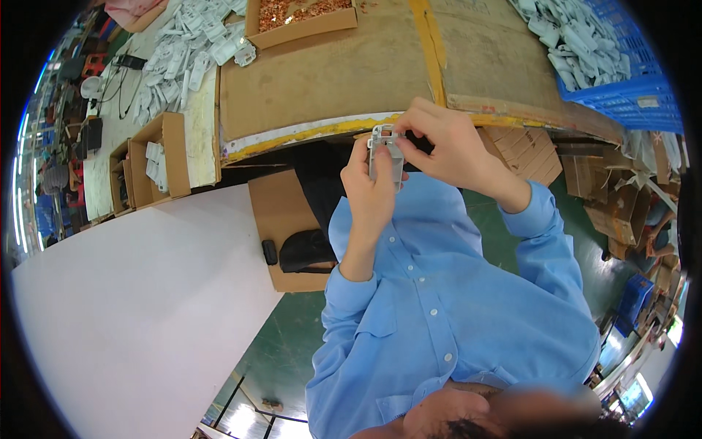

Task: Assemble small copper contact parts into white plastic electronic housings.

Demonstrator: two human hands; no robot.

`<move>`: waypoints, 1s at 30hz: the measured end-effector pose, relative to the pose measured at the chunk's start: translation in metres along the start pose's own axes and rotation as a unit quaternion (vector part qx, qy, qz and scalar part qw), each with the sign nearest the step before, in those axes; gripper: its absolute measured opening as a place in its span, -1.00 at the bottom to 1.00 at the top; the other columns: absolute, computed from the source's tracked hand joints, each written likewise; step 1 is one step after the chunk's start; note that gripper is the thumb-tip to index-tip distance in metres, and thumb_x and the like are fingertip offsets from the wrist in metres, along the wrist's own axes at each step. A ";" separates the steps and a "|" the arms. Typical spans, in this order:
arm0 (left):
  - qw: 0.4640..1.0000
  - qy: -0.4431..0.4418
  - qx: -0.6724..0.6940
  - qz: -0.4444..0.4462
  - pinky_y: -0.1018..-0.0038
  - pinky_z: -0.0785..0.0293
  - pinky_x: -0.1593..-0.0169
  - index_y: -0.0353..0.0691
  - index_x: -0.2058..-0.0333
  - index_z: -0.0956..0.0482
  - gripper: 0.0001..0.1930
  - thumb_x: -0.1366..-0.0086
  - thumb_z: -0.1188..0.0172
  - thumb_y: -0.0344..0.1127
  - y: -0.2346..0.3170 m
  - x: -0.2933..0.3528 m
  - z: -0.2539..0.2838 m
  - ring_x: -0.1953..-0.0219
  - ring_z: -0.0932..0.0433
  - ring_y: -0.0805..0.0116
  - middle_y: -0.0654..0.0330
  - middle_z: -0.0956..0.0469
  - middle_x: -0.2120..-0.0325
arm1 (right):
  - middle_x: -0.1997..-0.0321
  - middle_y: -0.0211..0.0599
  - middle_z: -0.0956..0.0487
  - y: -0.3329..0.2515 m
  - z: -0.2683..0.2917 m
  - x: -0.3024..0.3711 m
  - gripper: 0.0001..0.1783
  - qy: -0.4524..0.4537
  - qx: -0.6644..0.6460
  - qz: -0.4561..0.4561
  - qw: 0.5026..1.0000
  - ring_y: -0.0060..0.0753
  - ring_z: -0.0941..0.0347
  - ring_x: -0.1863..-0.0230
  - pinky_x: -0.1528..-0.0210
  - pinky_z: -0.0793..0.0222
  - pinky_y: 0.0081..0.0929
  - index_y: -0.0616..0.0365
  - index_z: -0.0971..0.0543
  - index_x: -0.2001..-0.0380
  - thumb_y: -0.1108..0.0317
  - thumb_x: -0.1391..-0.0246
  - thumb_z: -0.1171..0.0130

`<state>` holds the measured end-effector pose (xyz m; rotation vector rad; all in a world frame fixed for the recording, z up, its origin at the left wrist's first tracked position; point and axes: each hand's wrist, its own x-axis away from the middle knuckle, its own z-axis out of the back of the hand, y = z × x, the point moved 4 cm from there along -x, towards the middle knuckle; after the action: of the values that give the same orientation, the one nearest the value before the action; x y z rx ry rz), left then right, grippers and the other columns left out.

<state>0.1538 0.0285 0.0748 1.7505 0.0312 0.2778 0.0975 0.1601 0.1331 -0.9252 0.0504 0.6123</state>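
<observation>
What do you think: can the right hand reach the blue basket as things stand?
Probably yes: only flat table shows between the right hand and the blue basket, though that hand seems busy with the small grey part.

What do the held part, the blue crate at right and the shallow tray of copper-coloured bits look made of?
Held part: probably plastic, pale grey with a slight sheen; its cut-out end suggests moulding, though painted metal can't be ruled out.
Blue crate: likely hard plastic, from its even colour and slotted wall.
Shallow tray: apparently cardboard, matt brown with plain, flat walls.
</observation>
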 end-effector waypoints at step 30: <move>0.986 0.051 -0.131 -0.089 0.62 -0.34 0.51 -0.38 0.36 -0.52 -0.78 -0.39 -0.03 -0.34 0.011 0.004 0.002 0.58 -0.44 0.62 0.25 -0.52 0.65 | 0.50 -0.33 -0.47 -0.013 -0.018 0.004 -0.91 0.002 0.168 0.106 0.980 -0.21 -0.48 0.48 0.47 -0.37 -0.31 0.11 -0.53 0.49 0.36 0.07 -0.22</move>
<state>0.1564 0.0252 0.0857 1.4613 0.2160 0.2291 0.1109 0.1422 0.1305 -0.5968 0.2516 0.7733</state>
